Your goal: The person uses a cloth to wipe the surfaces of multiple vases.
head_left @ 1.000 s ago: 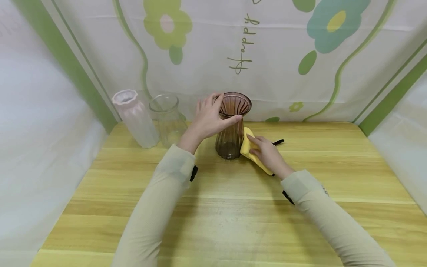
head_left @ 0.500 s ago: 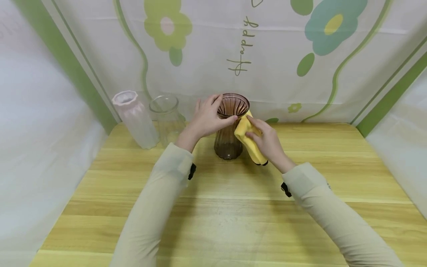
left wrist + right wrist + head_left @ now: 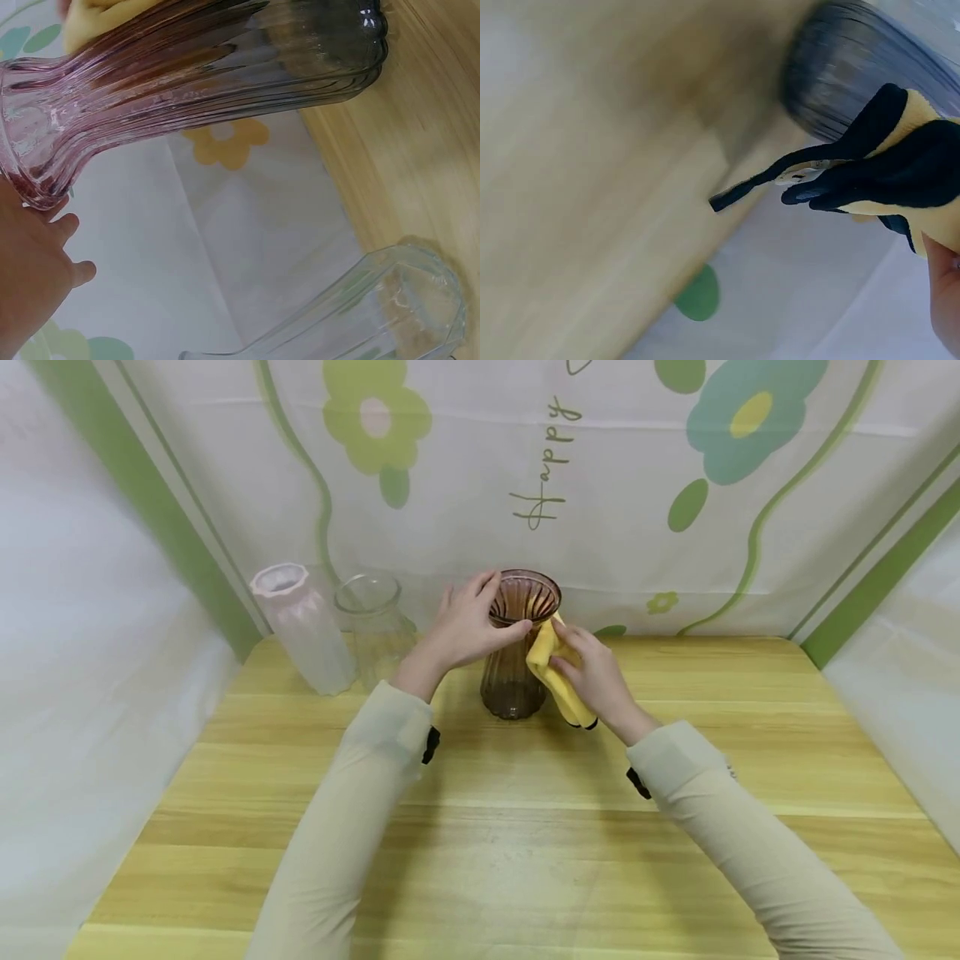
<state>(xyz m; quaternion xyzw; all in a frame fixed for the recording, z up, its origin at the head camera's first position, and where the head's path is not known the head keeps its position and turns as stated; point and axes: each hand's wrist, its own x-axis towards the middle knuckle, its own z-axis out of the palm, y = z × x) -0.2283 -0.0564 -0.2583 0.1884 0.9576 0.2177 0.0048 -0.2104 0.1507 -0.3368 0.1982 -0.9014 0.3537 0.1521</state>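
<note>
A ribbed glass vase [image 3: 512,681], purplish-brown with a flared rim, stands upright on the table. My left hand [image 3: 467,628] grips it by the neck and rim, thumb across the front and fingers at the left. In the left wrist view the tinted vase [image 3: 225,71] crosses the top, its rim against the hand [image 3: 34,266]. At the vase's right side, my right hand [image 3: 598,681] pinches a folded yellow cloth [image 3: 545,647] against the glass just below the rim. The right wrist view shows the cloth's black edging [image 3: 907,165] and a strap-like end hanging free.
To the left stand a clear glass vase [image 3: 369,631] and a frosted white vase with a pinkish rim [image 3: 307,635]. Behind the wood-grain table [image 3: 495,860] hangs a white curtain [image 3: 465,468] with printed flowers.
My right hand has moved the cloth up the vase's right side, from near the base to below the rim. The left hand keeps its grip and the vase has barely shifted.
</note>
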